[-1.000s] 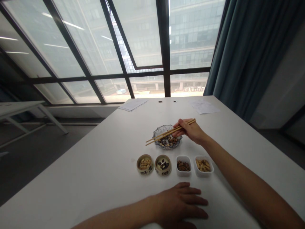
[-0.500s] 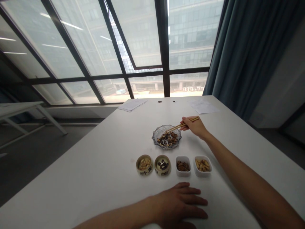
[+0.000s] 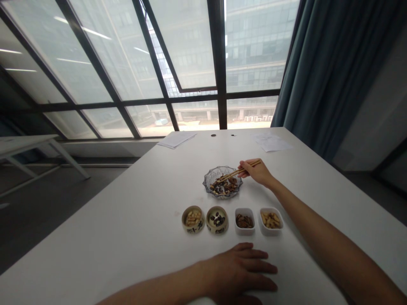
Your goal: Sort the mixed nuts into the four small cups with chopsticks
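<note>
My right hand [image 3: 256, 171] is closed around a pair of wooden chopsticks [image 3: 237, 172], whose tips are down among mixed dried pieces in a scalloped glass bowl [image 3: 206, 181]. In front of the bowl stand four small dishes in a row: a round one [image 3: 185, 224] with peanuts, a round one [image 3: 210, 228] with dark beans, a white square one [image 3: 244, 231] with brown pieces and another white one [image 3: 271, 231] with yellowish pieces. Near these dishes, my left hand [image 3: 237, 271] rests on the table with fingers spread, holding nothing.
Papers lie on the white table [image 3: 143, 203] at its far left [image 3: 177, 139] and far right. Two dark round spots show near the far edge. A second table [image 3: 25, 144] stands at the left; windows and a blue curtain [image 3: 305, 76] are behind.
My right hand has moved slightly left and toward me. The chopstick tips have gone lower and further left into the pieces in the glass bowl. My left hand has stayed put.
</note>
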Demonstrator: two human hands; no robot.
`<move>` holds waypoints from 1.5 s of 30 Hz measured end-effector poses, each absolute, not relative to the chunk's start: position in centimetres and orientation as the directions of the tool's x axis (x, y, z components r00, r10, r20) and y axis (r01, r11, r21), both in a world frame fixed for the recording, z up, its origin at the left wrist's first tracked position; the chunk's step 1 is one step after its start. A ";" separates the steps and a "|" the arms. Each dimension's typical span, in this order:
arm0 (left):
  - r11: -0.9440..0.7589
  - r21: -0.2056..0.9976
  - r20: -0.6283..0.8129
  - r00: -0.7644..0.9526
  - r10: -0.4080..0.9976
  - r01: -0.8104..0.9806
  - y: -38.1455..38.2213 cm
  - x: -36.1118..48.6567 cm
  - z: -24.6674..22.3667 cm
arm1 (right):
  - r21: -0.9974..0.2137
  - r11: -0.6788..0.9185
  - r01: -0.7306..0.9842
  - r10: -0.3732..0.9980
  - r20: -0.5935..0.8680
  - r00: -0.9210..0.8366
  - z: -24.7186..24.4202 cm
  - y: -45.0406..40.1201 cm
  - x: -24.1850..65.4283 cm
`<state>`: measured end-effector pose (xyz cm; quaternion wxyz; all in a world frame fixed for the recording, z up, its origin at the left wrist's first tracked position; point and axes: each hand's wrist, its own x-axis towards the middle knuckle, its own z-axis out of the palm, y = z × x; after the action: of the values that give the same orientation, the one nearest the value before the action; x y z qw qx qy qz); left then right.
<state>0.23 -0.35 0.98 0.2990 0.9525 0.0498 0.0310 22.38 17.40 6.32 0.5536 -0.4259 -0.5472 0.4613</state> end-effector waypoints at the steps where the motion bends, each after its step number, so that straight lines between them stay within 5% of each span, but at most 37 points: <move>1: -0.815 0.575 0.026 0.993 0.113 0.078 -0.4 0.2 1.0 | -0.978 0.203 -0.052 0.978 0.205 -0.026 6.2 17.4 22.3; 16: -0.831 0.551 0.028 0.994 0.107 0.074 -0.3 0.1 0.8 | -0.971 0.171 -0.170 0.984 0.159 0.082 8.8 17.4 26.2; 25: -0.835 0.546 0.034 0.994 0.108 0.072 -0.3 0.0 0.6 | -0.979 0.029 -0.203 0.998 0.040 -0.047 9.4 17.2 34.2; 34: -0.842 0.536 0.047 0.994 0.101 0.060 -0.2 0.0 0.5 | -0.989 -0.035 -0.146 0.923 0.024 -0.385 6.2 17.3 39.2; 45: -0.848 0.527 0.063 0.993 0.103 0.055 -0.2 0.0 0.2 | -0.987 -0.036 -0.156 0.914 0.031 -0.404 4.5 17.2 40.2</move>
<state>0.02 -0.22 0.22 0.2724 0.9603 0.0411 0.0445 40.19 17.19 4.52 0.4236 -0.3447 -0.5502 0.6317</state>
